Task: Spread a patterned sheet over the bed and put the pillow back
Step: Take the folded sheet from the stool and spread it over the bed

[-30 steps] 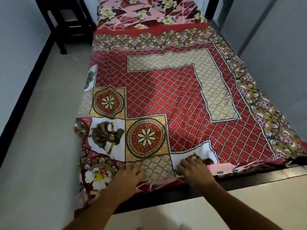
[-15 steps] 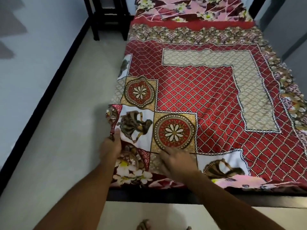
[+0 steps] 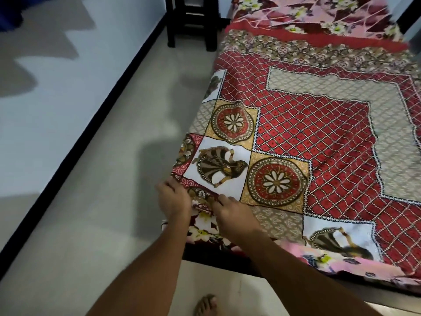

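Sheet (image 3: 319, 137) corner at lower centre is pinched by left grip (image 3: 174, 199) and right grip (image 3: 232, 213), fingers (image 3: 224, 200) curled on the hem. Beyond, it covers the bed (image 3: 216, 253) toward upper right. Risk: an uneven tug would skew it, baring floral underlayer (image 3: 337, 262).

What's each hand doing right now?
Left hand: grips the patterned sheet at its corner.
Right hand: pinches the same sheet's edge.

A pale floor (image 3: 98, 213) meets a light wall (image 3: 68, 92) along a black skirting strip (image 3: 95, 120). A dark stool (image 3: 191, 21) stands at the far end. Jagged grey shadows lie across the wall.
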Demonstrator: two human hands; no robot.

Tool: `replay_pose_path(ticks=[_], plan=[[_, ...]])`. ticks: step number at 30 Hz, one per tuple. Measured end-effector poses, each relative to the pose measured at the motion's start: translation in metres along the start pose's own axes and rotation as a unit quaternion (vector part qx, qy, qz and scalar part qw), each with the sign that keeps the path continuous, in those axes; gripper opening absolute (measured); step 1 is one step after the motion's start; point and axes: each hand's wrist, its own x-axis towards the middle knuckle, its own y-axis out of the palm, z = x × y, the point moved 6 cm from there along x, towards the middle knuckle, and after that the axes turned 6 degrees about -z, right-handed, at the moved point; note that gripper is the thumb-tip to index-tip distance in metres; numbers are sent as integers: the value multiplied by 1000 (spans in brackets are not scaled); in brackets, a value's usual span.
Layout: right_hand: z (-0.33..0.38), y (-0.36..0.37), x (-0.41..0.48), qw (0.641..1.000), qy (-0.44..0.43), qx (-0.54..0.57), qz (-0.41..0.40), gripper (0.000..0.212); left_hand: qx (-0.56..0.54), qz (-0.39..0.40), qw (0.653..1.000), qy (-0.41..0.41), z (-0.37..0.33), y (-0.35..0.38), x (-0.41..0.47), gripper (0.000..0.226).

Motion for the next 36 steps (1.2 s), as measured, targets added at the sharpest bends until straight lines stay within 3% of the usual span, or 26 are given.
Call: replay_pose_path(ticks=[4, 8, 13, 15, 18, 21, 24, 25, 27, 29, 32, 34, 36], plan=[[6, 5, -7, 999, -49, 4, 4, 30, -132, 11, 985, -107, 29, -5, 1, 34], [11, 22, -17, 998, -50, -14, 36, 41, -248, 103, 918, -291, 57, 14, 2, 37], [17, 20, -15, 997, -59, -18, 46, 41, -189, 269, 907, -261, 30, 29, 6, 48], [19, 11, -15, 996, -84, 9, 14, 48, -91, 204, 954, -201, 50, 32, 37, 76], [19, 22, -21, 994, -111, 21, 13, 49, 63, 96, 991, -67, 82, 20, 63, 66], [16, 44, -23, 994, -69, 62, 50, 46, 57, 117, 989, -63, 76, 7, 31, 58], [13, 51, -19, 997, -25, 32, 65, 56, 14, 137, 984, -116, 72, 17, 33, 30], [14, 51, -22, 997, -32, 28, 69, 59, 29, 121, 983, -134, 72, 19, 40, 29], [13, 48, -32, 996, -79, 28, 42, 60, 165, 45, 976, -136, 70, 9, 51, 51], [-3, 41, -50, 994, -90, 53, -16, 41, 278, -13, 958, -65, 52, 0, 47, 59], [-70, 19, -80, 994, 44, 61, -82, 25, 254, 24, 938, 233, 2, 26, 15, 52], [-130, 4, -101, 974, 176, 25, -141, 22, 250, 91, 871, 412, -29, 61, -22, 54], [-186, -12, -127, 926, 333, 22, -177, 22, 260, 164, 792, 528, -53, 102, -72, 59]])
